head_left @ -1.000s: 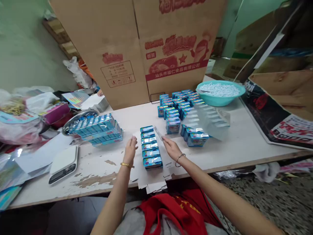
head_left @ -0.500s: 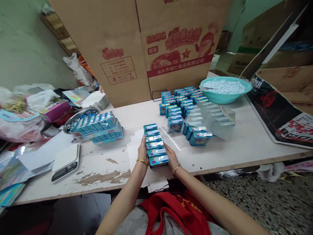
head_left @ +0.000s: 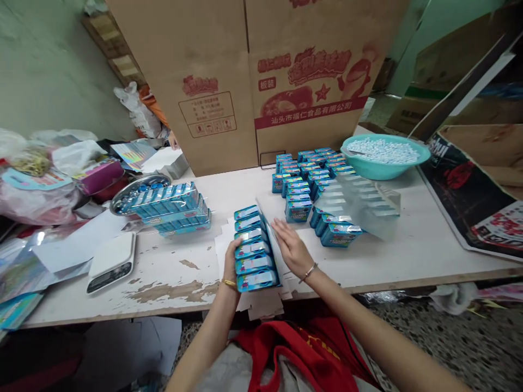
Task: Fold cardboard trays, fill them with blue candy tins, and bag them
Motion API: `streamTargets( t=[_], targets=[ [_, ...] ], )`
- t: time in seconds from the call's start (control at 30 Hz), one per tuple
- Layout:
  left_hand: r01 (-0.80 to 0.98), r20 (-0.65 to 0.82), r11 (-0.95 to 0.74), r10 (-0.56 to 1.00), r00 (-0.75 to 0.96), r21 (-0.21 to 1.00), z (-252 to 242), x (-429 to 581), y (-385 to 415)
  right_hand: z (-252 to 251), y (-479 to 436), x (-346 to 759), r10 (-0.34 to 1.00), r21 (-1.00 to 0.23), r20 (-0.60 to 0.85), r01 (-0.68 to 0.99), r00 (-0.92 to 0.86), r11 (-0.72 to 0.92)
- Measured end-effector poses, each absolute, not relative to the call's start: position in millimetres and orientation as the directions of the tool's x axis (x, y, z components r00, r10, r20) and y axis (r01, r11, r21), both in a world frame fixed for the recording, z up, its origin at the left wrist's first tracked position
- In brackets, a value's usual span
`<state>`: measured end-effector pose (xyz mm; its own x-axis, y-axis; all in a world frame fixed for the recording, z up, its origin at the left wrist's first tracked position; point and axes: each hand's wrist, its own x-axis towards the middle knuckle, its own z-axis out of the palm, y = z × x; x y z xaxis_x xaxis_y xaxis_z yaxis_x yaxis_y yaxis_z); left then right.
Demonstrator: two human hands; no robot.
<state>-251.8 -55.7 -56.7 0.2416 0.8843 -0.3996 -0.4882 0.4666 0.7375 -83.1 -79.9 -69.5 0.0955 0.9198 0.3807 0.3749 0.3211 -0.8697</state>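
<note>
Tipped the row of blue tins (head_left: pixel 250 247) up since half a second before — lay flat then, leaned now with the right edge raised. Slid the right hand (head_left: pixel 291 247) forward along the row's right flank as well. Gripped the row's left side with the left hand (head_left: pixel 231 262), fingers curled onto the tins, gold bangle at the wrist. Held the right hand wide and flat, fingers together, against a thin clear sheet (head_left: pixel 269 239) standing along the row; could not tell whether the palm pressed the tins through it. Kept the row at the near edge of the counter (head_left: pixel 408 250), over a stack of white cards (head_left: pixel 263 307) jutting past that edge. Left a white scale (head_left: pixel 111 261) well off to the left, with wrapped packs (head_left: pixel 171 209) of the same tins beyond it, leaning on a metal tray (head_left: pixel 131 191). Left loose tins (head_left: pixel 304 182) grouped farther back on the right — partly under a stack of clear plastic (head_left: pixel 363 204), just beside a teal bowl (head_left: pixel 379 170) of white pellets. Faced a tall cardboard box (head_left: pixel 261 76) at the back of the counter.
</note>
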Motion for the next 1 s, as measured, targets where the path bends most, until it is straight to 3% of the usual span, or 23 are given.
streamTargets(
  t=[0.07, 0.13, 0.23, 0.3, 0.37, 0.53, 0.63, 0.8, 1.0],
  targets=[
    [-0.529, -0.422, 0.488, 0.872, 0.249, 0.695, -46.8, -277.3, -71.9, -42.9, -72.6, -84.7, 0.885, -0.678, 0.466, 0.636, -0.015, 0.368],
    [-0.548, -0.459, 0.483, 0.867, 0.192, 0.683, -36.7, -304.8, -91.5, -30.0, -65.8, -99.3, 0.898, -0.507, 0.427, 0.794, -0.106, 0.335],
    [-0.551, -0.509, 0.437, 0.861, 0.026, 0.711, -25.7, -343.6, -122.6, -46.4, -62.1, -135.7, 0.950, -0.342, 0.199, 0.891, -0.241, 0.298],
    [-0.549, -0.534, 0.418, 0.844, -0.061, 0.724, -23.9, -364.7, -141.8, -74.1, -65.5, -155.2, 0.948, -0.322, 0.015, 0.896, -0.317, 0.305],
    [-0.534, -0.571, 0.439, 0.815, -0.101, 0.722, -27.1, -379.9, -158.2, -103.3, -70.8, -161.4, 0.936, -0.379, -0.053, 0.874, -0.347, 0.303],
    [-0.468, -0.628, 0.523, 0.772, -0.093, 0.712, -43.3, -385.0, -180.4, -142.4, -75.6, -135.2, 0.935, -0.657, 0.106, 0.682, -0.339, 0.322],
    [-0.436, -0.618, 0.549, 0.786, -0.020, 0.713, -50.8, -369.7, -179.2, -147.1, -75.3, -126.3, 0.936, -0.749, 0.173, 0.576, -0.307, 0.328],
    [-0.389, -0.589, 0.595, 0.794, 0.149, 0.704, -57.7, -344.6, -162.6, -149.1, -80.7, -133.6, 0.949, -0.824, 0.264, 0.472, -0.170, 0.314],
    [-0.300, -0.572, 0.600, 0.800, 0.183, 0.742, -58.4, -337.1, -150.6, -137.3, -80.4, -136.2, 0.938, -0.937, 0.309, 0.217, 0.157, 0.273]
  ],
)
